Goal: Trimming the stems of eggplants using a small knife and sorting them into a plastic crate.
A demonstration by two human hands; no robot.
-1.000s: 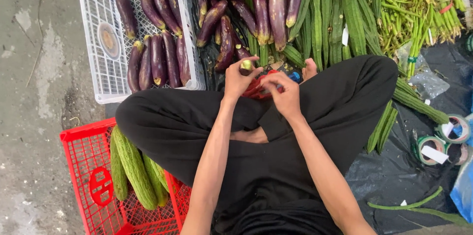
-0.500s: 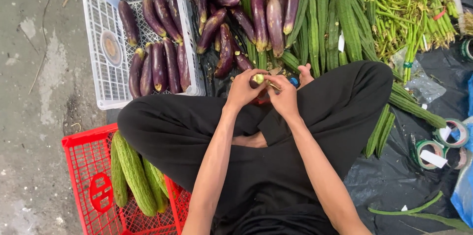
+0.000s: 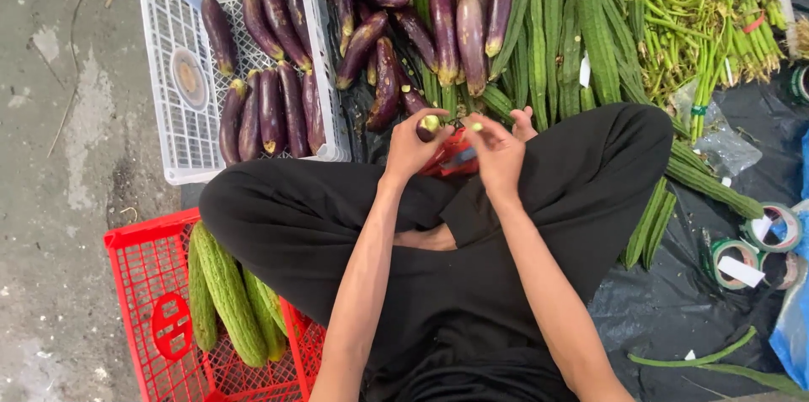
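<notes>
A purple eggplant (image 3: 419, 112) is gripped by the left hand (image 3: 413, 145), fingers curled around its cut pale end, just above the crossed legs. A small pale piece (image 3: 477, 125) is pinched at the fingertips of the right hand (image 3: 497, 152). A white crate (image 3: 181, 128) of eggplants is seen alongside, a red crate (image 3: 152, 318) below.

Soft, even daylight fills the scene, bright without glare. Shadows are faint: a weak one sits under the rim of the white crate (image 3: 181, 168), and the gaps between the vegetables right of it go dark. The black trousers (image 3: 354, 225) below the crate lose fold detail (nearly flat black). Focus is sharp throughout, with slight wide-angle stretching towards the corners.
</notes>
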